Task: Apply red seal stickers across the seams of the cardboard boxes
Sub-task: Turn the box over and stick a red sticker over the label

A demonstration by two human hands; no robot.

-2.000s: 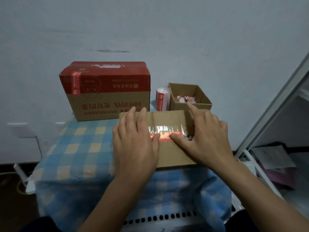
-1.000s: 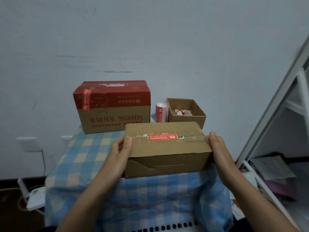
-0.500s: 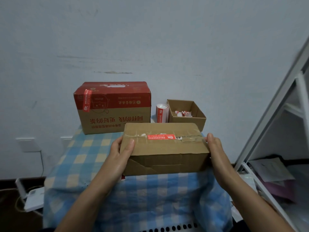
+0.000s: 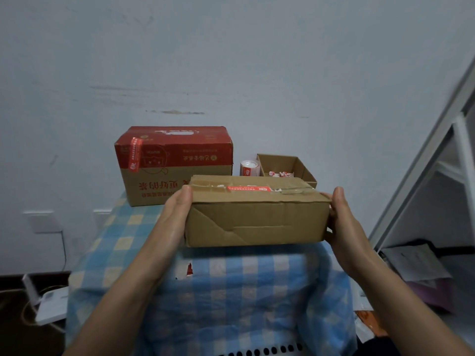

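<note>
A plain brown cardboard box (image 4: 257, 222) is held up above the table, its front face toward me. A red seal sticker (image 4: 248, 188) lies along the taped seam on its top. My left hand (image 4: 177, 211) grips the box's left end with the thumb over the top edge. My right hand (image 4: 341, 214) grips the right end the same way. Behind stands a larger red-and-brown box (image 4: 174, 163) with a red sticker (image 4: 135, 154) over its left top edge. A roll of red stickers (image 4: 248, 168) stands beside it.
A small open cardboard box (image 4: 305, 170) with red and white scraps sits at the back right. The table wears a blue checked cloth (image 4: 231, 291) with a red scrap (image 4: 189, 269) on it. A white shelf frame (image 4: 437, 176) rises at right; a wall socket (image 4: 42, 222) and cable at left.
My hands went from pressing the sticker on the box top to gripping the box's two ends. The box has risen off the table and come closer to me.
</note>
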